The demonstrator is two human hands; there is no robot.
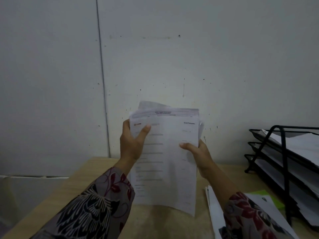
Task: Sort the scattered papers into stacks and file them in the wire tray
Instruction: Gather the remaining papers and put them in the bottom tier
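Over wooden desk (pixel 164 225), left hand (pixel 133 144) and right hand (pixel 201 156) up, fingers (pixel 145 131) gripping paper stack (pixel 169 152).

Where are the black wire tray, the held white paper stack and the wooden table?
Black wire tray (pixel 284 161): head view, front upright bar.
Held white paper stack (pixel 169 161): head view, front sheet's middle.
Light wooden table (pixel 155 225): head view, bare top.

Both forearms extended forward and up, converging, in floral-patterned sleeves with wrists bare. Left hand (pixel 132 145) gripped left edge of paper stack (pixel 167 169) — thumb across front, fingers behind. Right hand (pixel 198 155) gripped right edge, lower — thumb on front, pointing left.
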